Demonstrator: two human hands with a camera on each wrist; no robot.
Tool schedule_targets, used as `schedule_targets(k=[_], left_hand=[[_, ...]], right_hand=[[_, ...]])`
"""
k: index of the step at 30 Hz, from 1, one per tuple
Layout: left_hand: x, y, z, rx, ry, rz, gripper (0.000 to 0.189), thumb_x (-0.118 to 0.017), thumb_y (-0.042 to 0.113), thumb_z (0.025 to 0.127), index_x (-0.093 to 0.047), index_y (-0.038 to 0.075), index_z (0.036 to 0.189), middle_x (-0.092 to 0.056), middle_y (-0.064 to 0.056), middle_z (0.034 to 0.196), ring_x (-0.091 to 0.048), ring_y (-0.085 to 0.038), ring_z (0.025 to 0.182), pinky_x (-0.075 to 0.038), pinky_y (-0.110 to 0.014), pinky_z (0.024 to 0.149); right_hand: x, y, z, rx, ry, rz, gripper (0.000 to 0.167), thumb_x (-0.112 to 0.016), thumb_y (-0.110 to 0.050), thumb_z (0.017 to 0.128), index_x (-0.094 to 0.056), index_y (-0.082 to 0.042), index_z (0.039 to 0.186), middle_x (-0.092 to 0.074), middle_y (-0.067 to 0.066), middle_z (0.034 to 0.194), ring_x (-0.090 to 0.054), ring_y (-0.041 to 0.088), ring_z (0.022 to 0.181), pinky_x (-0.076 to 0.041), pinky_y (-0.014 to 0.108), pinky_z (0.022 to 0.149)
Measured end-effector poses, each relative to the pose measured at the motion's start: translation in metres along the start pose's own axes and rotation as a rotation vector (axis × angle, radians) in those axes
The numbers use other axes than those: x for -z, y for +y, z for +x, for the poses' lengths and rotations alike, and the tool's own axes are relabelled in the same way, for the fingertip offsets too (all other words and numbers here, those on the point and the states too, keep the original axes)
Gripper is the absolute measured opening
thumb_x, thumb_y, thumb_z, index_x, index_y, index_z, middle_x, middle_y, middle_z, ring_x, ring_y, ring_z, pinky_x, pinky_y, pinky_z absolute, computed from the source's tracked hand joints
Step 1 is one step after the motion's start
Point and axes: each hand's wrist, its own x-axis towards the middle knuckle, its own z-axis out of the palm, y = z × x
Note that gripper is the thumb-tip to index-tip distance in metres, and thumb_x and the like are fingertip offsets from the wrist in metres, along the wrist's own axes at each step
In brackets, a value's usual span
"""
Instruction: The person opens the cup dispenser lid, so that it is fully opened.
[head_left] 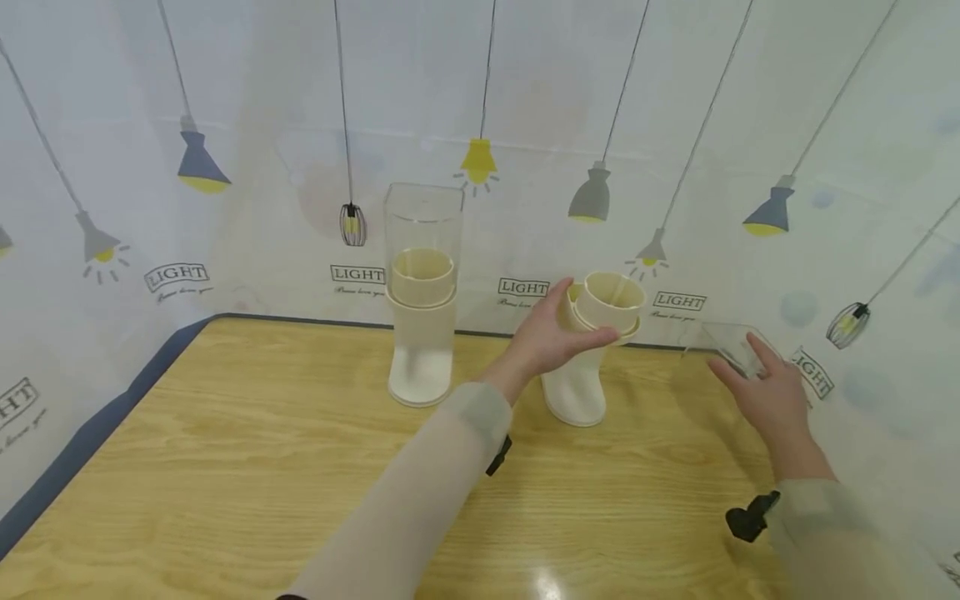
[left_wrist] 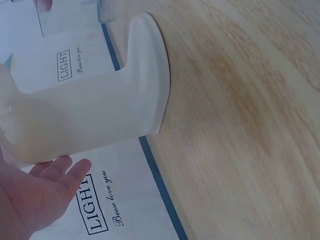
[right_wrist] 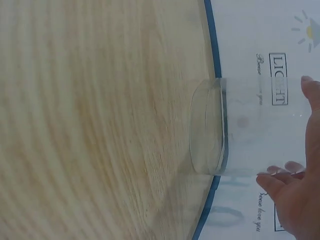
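- Head view: the stand (head_left: 577, 387) your left hand holds is cream, with a broad foot on the table (head_left: 247, 467) near its back edge, right of centre.
- Your left hand (head_left: 551, 335) grips this stand just under its round collar (head_left: 611, 302), with the thumb across the near side and fingers round the far side.
- The left wrist view shows your fingertips (left_wrist: 80, 170) against the underside of the upper part, and the foot meeting the wood.
- Your right hand (head_left: 772, 396) holds a clear tank (head_left: 720, 343), thumb and fingers set wide on opposite sides of it.
- In the right wrist view the tank's rim (right_wrist: 192, 130) points down towards the table; you cannot tell from here whether it touches the wood.
- The tank is to the right of the stand, apart from it.
- Left of both, a second stand (head_left: 422, 346) is upright on the table, with its own clear cover (head_left: 423, 204) on top.
- You have pale sleeves (head_left: 420, 492) on both arms and a black device (head_left: 750, 518) at the right wrist.
- Behind the table hangs a white backdrop (head_left: 262, 158) printed with lamps and the word LIGHT.
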Motion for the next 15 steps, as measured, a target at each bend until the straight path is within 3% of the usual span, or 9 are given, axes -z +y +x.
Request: schedule_targets(k=[15], left_hand=[[0.000,0.000,0.000,0.021,-0.012,0.002,0.120,-0.085,0.076,0.072,-0.021,0.044,0.168,-0.031,-0.001,0.176,-0.034,-0.032,0.161,-0.035,-0.060,0.126]], right_hand=[[-0.008,0.006,0.020,0.004,0.059,0.025,0.101,-0.060,-0.072,0.097,-0.015,-0.022,0.172,-0.012,0.029,0.176,-0.036,0.061,0.147,-0.037,0.079,0.112]])
